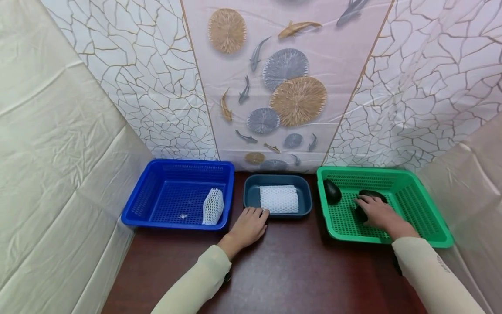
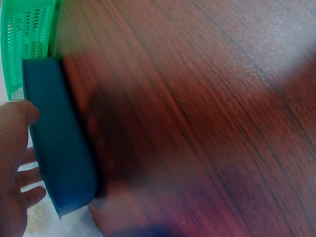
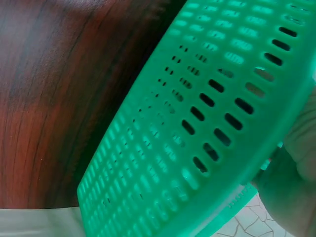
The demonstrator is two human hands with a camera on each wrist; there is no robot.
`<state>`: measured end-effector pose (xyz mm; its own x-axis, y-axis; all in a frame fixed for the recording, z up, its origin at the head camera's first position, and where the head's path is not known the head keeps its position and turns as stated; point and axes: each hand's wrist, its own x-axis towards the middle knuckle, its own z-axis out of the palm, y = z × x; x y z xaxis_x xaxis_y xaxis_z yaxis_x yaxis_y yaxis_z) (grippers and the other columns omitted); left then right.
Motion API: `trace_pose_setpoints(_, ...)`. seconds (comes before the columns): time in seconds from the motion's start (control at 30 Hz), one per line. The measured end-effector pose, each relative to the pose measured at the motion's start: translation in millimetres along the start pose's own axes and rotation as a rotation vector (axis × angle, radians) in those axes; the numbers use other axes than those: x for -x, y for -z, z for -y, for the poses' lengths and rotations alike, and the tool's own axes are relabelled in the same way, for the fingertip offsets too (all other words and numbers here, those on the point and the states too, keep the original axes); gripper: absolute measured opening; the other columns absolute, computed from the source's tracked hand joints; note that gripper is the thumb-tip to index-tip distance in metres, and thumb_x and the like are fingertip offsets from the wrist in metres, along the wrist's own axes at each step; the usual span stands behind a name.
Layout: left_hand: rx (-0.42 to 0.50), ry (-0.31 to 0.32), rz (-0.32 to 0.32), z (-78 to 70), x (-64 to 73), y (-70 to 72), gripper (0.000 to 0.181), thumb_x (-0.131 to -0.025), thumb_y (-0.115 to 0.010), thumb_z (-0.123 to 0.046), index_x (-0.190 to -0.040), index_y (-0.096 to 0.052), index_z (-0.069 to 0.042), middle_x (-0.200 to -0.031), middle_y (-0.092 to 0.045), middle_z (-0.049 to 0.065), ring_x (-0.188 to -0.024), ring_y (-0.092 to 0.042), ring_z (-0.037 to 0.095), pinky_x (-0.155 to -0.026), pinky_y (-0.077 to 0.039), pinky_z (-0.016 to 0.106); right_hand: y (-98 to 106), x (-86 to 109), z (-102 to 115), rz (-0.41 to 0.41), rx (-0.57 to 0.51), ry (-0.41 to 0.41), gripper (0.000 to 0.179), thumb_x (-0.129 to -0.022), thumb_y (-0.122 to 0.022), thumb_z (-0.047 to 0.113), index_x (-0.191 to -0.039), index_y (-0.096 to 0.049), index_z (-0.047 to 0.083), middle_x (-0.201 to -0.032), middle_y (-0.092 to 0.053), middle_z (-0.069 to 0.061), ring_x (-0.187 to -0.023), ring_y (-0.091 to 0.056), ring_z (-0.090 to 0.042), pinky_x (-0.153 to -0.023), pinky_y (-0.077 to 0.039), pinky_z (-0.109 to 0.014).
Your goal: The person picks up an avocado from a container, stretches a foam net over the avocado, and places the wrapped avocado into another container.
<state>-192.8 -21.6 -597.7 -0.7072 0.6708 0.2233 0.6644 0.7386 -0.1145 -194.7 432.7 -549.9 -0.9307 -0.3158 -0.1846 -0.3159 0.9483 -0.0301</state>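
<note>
My left hand rests with loosely bent fingers at the front left edge of a dark blue-green dish. In the left wrist view its thumb lies along the dish's rim. A white foam net sleeve lies flat in the dish. My right hand is down inside the green basket, its fingers bent over a dark avocado that is partly hidden beneath them. Just behind the hand is another dark avocado, and a third avocado leans by the basket's left wall.
A blue basket stands at the left and holds another foam net sleeve, propped partly open. The three containers stand in a row at the back of the dark wooden table. Patterned cloth hangs behind them, with plain cloth at both sides.
</note>
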Motion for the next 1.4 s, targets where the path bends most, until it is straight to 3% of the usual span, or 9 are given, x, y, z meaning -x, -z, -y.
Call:
trace_pose_setpoints(0.27,-0.036,-0.013,-0.026,0.1,-4.7,-2.8,0.026,-0.102,-0.064,-0.023,-0.126,-0.062,-0.013,-0.109,-0.067,0.007,-0.1,-0.066,0.023,-0.091,-0.056,0.04,-8.6,-5.4,-6.5,0.038,-0.023,-0.022,0.073,-0.08,-0.087,0.006,-0.143,-0.052,-0.006,-0.148,-0.044,-0.037,-0.129,-0.041,-0.062,-0.091,-0.048,-0.067)
trace_pose_setpoints(0.6,-0.029,0.004,0.042,0.8,-8.6,-6.9,0.024,-0.104,-0.058,-0.013,-0.128,-0.063,-0.016,-0.112,-0.067,0.006,-0.101,-0.065,0.022,-0.09,-0.055,0.04,-19.3,-8.5,-10.6,0.039,-0.034,-0.045,0.061,-0.084,-0.078,-0.005,-0.14,-0.054,-0.007,-0.145,-0.047,-0.037,-0.128,-0.041,-0.062,-0.094,-0.046,-0.069)
trace_pose_setpoints(0.97,-0.016,0.009,0.033,3.0,-12.4,-7.7,0.022,-0.102,-0.064,-0.014,-0.123,-0.063,-0.019,-0.111,-0.069,0.004,-0.098,-0.066,0.022,-0.084,-0.055,0.038,-16.8,-8.0,-5.8,0.038,-0.019,-0.033,0.063,-0.082,-0.083,0.0,-0.137,-0.055,-0.008,-0.141,-0.05,-0.037,-0.124,-0.045,-0.06,-0.092,-0.049,-0.065)
trace_pose_setpoints(1.17,-0.019,0.001,0.025,3.5,-13.3,-9.1,0.023,-0.101,-0.065,-0.015,-0.123,-0.063,-0.02,-0.11,-0.069,0.003,-0.096,-0.065,0.021,-0.082,-0.054,0.037,-11.4,-3.6,-1.5,0.05,-0.07,-0.066,0.069,-0.081,-0.084,0.002,-0.138,-0.048,-0.013,-0.139,-0.047,-0.04,-0.123,-0.044,-0.06,-0.092,-0.049,-0.064)
trace_pose_setpoints(1.4,-0.004,0.01,0.051,4.9,-14.0,-10.9,0.023,-0.102,-0.063,-0.016,-0.124,-0.063,-0.021,-0.111,-0.069,0.003,-0.097,-0.065,0.022,-0.082,-0.053,0.038,-5.6,1.0,1.6,-0.026,-0.119,-0.051,0.07,-0.079,-0.086,0.003,-0.136,-0.048,-0.012,-0.135,-0.045,-0.044,-0.115,-0.048,-0.064,-0.084,-0.05,-0.065)
